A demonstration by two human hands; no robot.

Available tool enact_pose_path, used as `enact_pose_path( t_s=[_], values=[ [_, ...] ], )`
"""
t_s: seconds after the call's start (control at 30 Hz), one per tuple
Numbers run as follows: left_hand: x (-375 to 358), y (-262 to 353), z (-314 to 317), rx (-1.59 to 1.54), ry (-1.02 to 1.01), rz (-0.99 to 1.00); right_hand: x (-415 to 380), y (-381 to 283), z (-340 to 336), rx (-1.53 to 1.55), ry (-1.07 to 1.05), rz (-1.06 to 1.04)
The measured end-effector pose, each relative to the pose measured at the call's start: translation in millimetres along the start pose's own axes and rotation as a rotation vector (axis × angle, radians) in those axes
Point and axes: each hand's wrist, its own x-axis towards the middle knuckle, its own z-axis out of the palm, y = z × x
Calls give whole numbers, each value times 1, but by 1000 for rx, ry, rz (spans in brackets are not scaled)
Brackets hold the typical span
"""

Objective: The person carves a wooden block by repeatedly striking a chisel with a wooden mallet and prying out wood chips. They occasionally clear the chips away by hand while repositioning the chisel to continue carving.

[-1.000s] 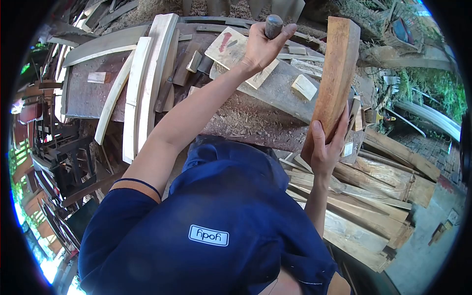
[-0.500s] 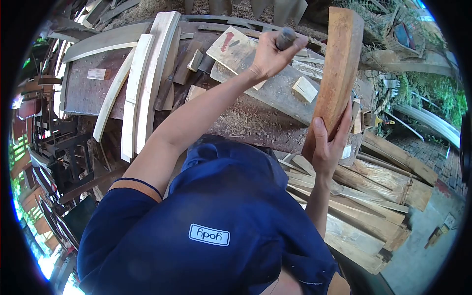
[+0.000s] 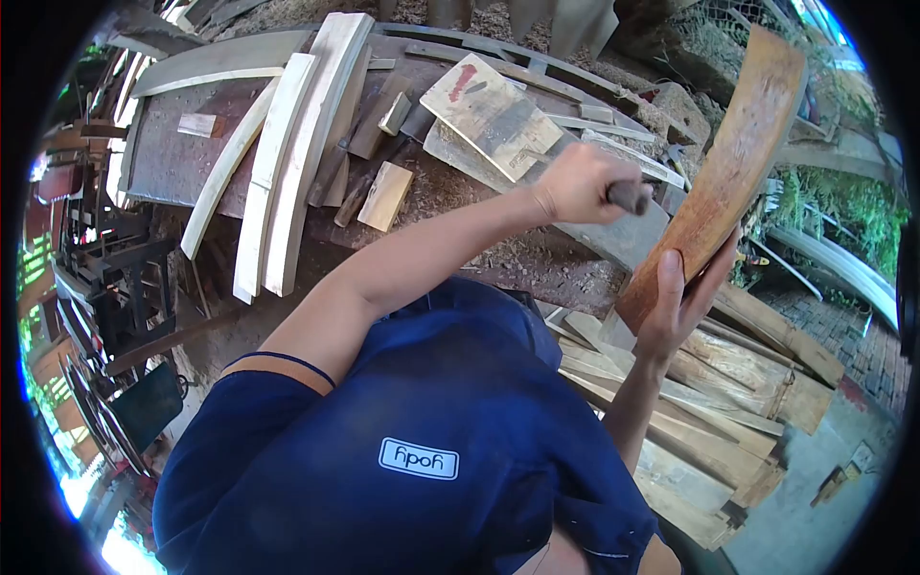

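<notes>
Head view: left hand [image 3: 582, 182] clenched on tool handle [image 3: 630, 196] by curved board [image 3: 725, 177], held upright by right hand [image 3: 682, 302] at lower end; brace board firm, strike w/ short controlled blows

Both arms raised, both hands gripping

The left hand [image 3: 580, 182] is a closed fist at the end of a bare forearm stretched forward and across to the right. The right hand [image 3: 682, 309] is held upright on a raised forearm, fingers pointing up, thumb extended along the front, palm clasped from behind.
</notes>
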Motion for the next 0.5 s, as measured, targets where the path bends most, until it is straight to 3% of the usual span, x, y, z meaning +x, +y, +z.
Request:
enact_pose_path(
  t_s=[0.17,0.5],
  values=[
    [-7,3,9,58,-106,5,-5,1,-4,110,-11,130],
    [-3,1,11,34,-24,43,-4,-6,0,91,4,97]
  ],
)
